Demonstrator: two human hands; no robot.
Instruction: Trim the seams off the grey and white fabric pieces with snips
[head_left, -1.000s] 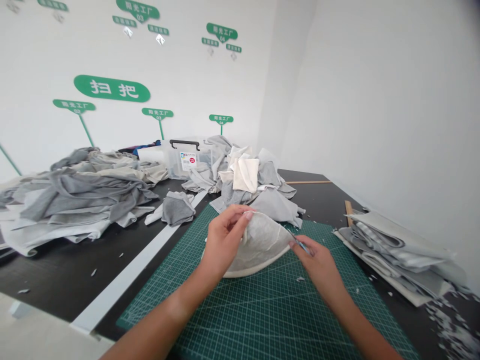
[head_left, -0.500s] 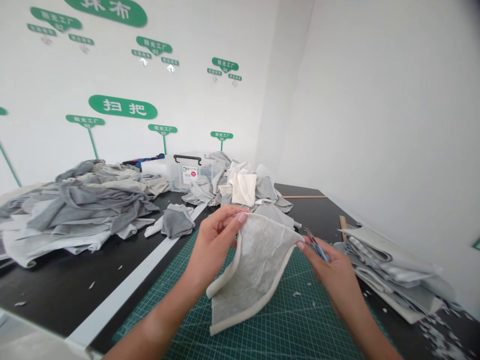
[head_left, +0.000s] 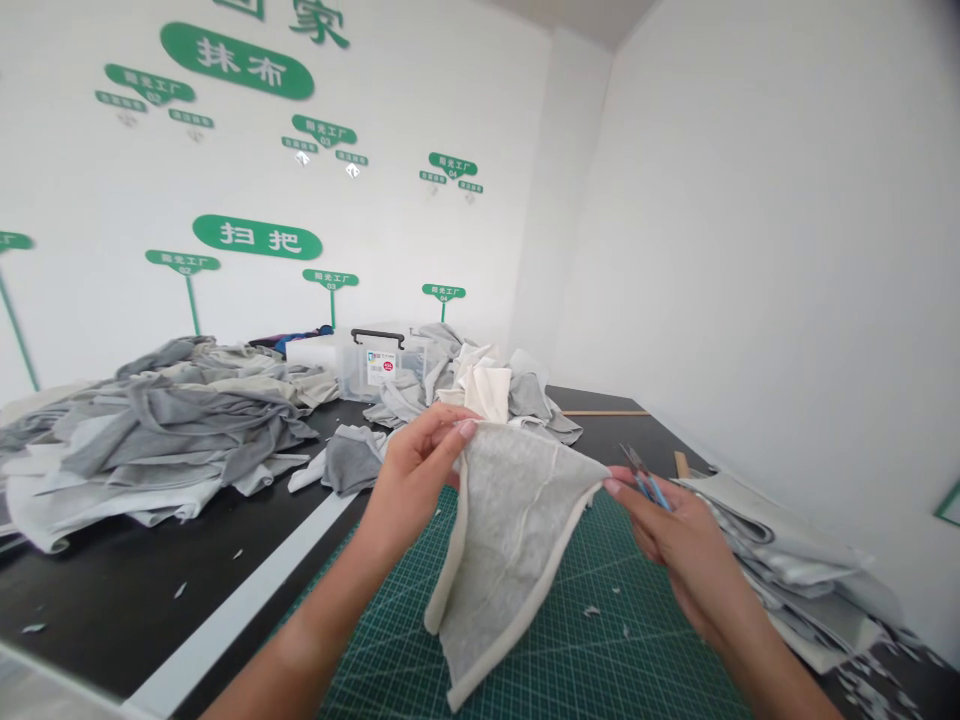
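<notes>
Currently, 2 bare hands hold up a grey cloth [head_left: 517, 520] with a cream border, above the green cutting mat [head_left: 630, 640], which serves as the landmark. The left hand [head_left: 416, 480] pinches the cloth's upper left corner between thumb and fingers. The right hand [head_left: 679, 525] pinches the upper right corner with its thumb and fingertip, and also carries small scissors [head_left: 645, 480] with blue handles, their blades pointing up and away from the cloth.

The step in hand appears to be spreading the cloth and drawing its top edge straight between the 2 pinches, with the scissors out of use. Its lower part hangs loose toward the mat; whether the bottom tip touches the mat is hard to tell from this angle.

By my judgement, a cut from this position would call for the right hand to free its pinch and turn the blades inward, while the left keeps the edge steady.

Pale scraps [head_left: 592, 611] dot the mat. Left of the mat lies a big heap of grey fabric [head_left: 187, 440]; beyond its far edge are a clear plastic box [head_left: 352, 375] and a mixed cloth pile [head_left: 487, 395]. A folded fabric stack [head_left: 810, 570] sits to its right.
</notes>
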